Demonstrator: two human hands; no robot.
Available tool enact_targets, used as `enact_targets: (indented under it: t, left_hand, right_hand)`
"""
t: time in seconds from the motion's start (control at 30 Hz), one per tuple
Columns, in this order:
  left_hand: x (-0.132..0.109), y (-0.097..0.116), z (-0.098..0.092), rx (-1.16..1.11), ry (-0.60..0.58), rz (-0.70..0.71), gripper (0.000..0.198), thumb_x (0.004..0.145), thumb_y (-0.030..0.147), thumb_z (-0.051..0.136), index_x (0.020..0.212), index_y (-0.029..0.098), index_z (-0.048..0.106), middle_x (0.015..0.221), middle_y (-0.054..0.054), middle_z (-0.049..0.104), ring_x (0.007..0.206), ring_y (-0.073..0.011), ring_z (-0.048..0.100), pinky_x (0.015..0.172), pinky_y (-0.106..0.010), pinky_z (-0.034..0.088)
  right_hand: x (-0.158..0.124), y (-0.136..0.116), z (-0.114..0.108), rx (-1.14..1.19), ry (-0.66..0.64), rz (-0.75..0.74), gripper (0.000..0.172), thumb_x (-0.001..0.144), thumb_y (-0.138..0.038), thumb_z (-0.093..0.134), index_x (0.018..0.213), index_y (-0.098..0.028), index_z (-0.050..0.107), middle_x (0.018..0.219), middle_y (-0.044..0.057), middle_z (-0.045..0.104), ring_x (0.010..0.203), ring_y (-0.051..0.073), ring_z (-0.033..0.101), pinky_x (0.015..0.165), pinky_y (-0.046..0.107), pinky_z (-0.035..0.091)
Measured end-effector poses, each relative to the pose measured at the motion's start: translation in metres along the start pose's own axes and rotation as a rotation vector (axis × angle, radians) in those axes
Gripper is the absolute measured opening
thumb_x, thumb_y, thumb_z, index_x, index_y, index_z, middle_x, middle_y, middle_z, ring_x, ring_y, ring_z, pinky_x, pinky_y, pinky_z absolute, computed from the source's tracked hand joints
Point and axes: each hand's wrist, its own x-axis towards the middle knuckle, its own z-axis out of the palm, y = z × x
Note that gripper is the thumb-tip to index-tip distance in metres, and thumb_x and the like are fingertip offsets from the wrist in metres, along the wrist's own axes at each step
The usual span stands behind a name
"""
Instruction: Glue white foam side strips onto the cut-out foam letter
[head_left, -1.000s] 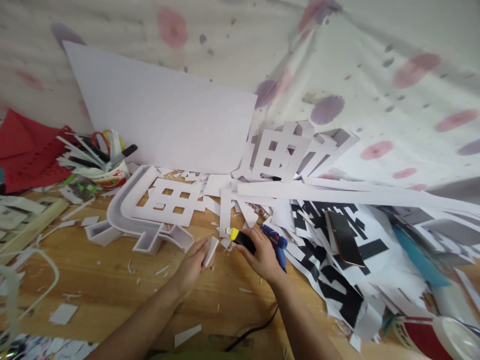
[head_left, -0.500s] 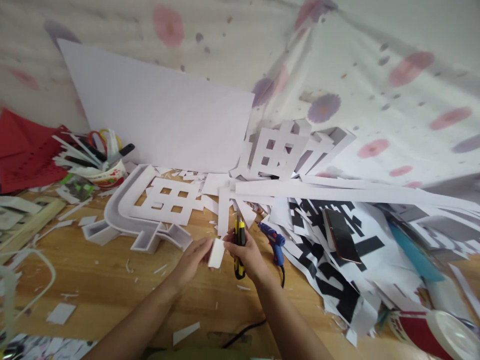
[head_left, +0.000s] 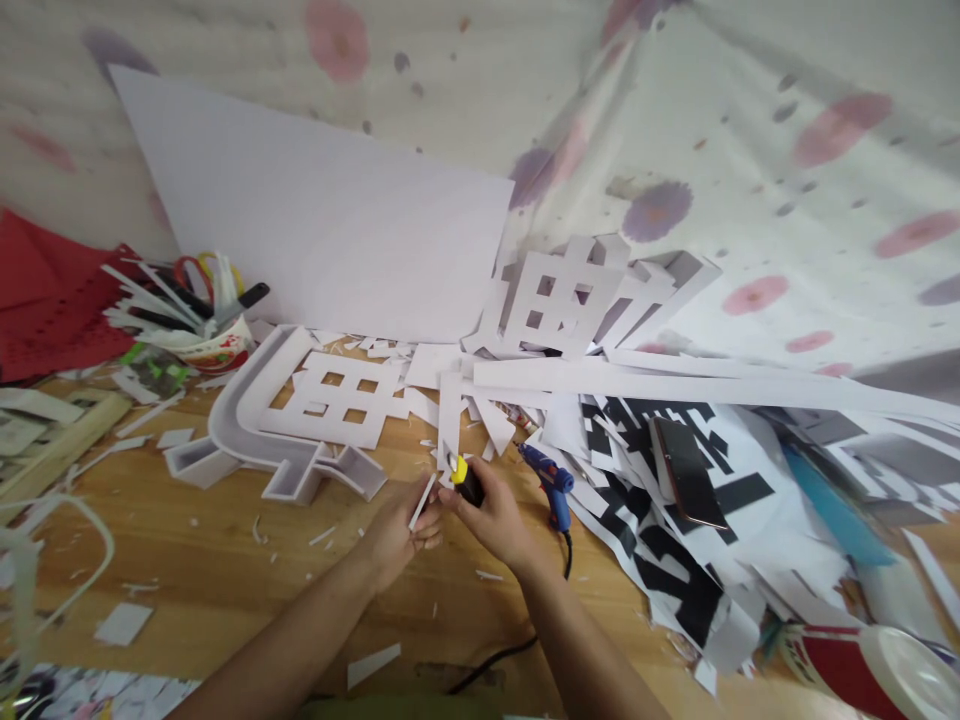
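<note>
My left hand [head_left: 394, 535] pinches a small white foam strip [head_left: 421, 501], held edge-on above the wooden table [head_left: 225, 570]. My right hand [head_left: 495, 520] is closed round a yellow and black utility knife [head_left: 465, 478], its tip up against the top of the strip. Both hands meet just in front of a white foam-board character [head_left: 300, 415] lying flat on the table. A blue glue gun [head_left: 551, 485] lies on the table just right of my right hand, its black cord running toward me.
A big white sheet [head_left: 322, 220] leans on the flowered cloth behind. A second white character [head_left: 577, 300] stands at centre back. A cup of scissors and pens [head_left: 206, 320] sits far left. Black-and-white paper scraps [head_left: 675, 520] and a phone [head_left: 682, 470] pile up at right.
The knife, upright half a second ago, now points forward at the strip. My left hand has turned the white piece from face-on to edge-on.
</note>
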Motion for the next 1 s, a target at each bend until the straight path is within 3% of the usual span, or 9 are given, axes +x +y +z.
enact_targets:
  t: [0.13,0.27,0.67,1.0]
  left_hand:
    - [0.004,-0.002,0.001,0.082,0.163,0.156,0.049,0.069,0.061,0.056,0.052,0.018,0.038,0.038,0.009,0.029,0.037,-0.0047,0.024,0.040,-0.019,0.022]
    - [0.003,-0.002,0.003,0.184,0.176,0.236,0.054,0.072,0.061,0.051,0.046,0.018,0.034,0.040,0.007,0.030,0.039,-0.0053,0.027,0.040,-0.021,0.021]
    - [-0.004,0.005,0.012,0.179,0.223,0.215,0.054,0.071,0.063,0.050,0.047,0.019,0.032,0.038,0.007,0.028,0.034,-0.0047,0.027,0.034,-0.020,0.019]
    - [-0.004,0.004,0.015,0.166,0.305,0.229,0.052,0.067,0.064,0.054,0.050,0.019,0.032,0.038,0.009,0.026,0.032,-0.0033,0.024,0.031,-0.018,0.016]
  right_hand:
    - [-0.015,-0.011,-0.006,-0.366,-0.179,-0.101,0.013,0.072,-0.024,0.055,0.084,-0.020,0.055,0.071,-0.001,0.057,0.064,0.014,0.049,0.060,0.024,0.032]
    - [-0.022,-0.018,-0.004,-0.598,-0.304,-0.172,0.021,0.069,-0.020,0.053,0.090,-0.022,0.056,0.078,0.000,0.061,0.071,0.016,0.054,0.063,0.024,0.032]
    - [-0.021,-0.014,-0.004,-0.756,-0.267,-0.235,0.012,0.069,-0.020,0.052,0.080,-0.021,0.055,0.074,0.001,0.062,0.068,0.016,0.055,0.059,0.025,0.028]
    - [-0.017,-0.013,-0.004,-0.807,-0.262,-0.193,0.012,0.070,-0.021,0.052,0.080,-0.020,0.056,0.074,0.002,0.063,0.067,0.016,0.055,0.057,0.027,0.027]
